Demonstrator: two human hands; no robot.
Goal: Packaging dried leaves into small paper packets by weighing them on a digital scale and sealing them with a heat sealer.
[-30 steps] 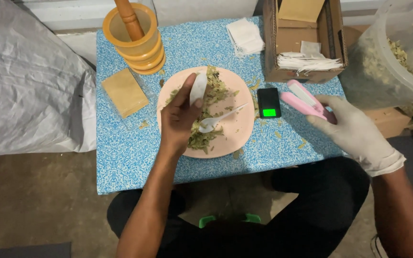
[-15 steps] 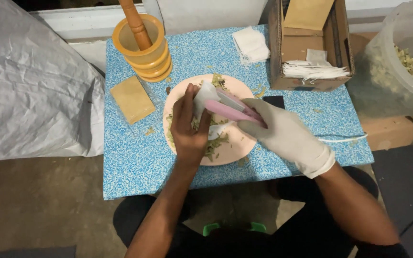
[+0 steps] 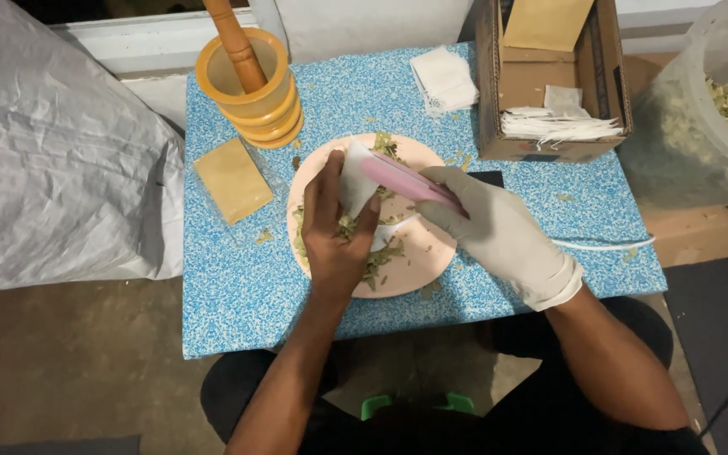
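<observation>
1. The bare left hand [image 3: 337, 232] pinches a small white paper pouch [image 3: 354, 179] between thumb and fingers, holding it upright over the round pink plate [image 3: 431, 253].
2. The right hand [image 3: 499, 232], in a white glove, grips a flat pink tool [image 3: 406, 179] whose far end touches the pouch at its 3 o'clock side.
3. Dried green-brown leaf bits [image 3: 378, 259] lie on the plate, which sits mid-way on the blue speckled desk [image 3: 238, 286].
4. At the plate's 9 o'clock lies a tan square packet [image 3: 232, 179].
5. At 11 o'clock stands a yellow mortar with wooden pestle [image 3: 250, 84].
6. At 1 o'clock sit a stack of white pouches [image 3: 443, 80] and a brown cardboard box [image 3: 549, 76].
</observation>
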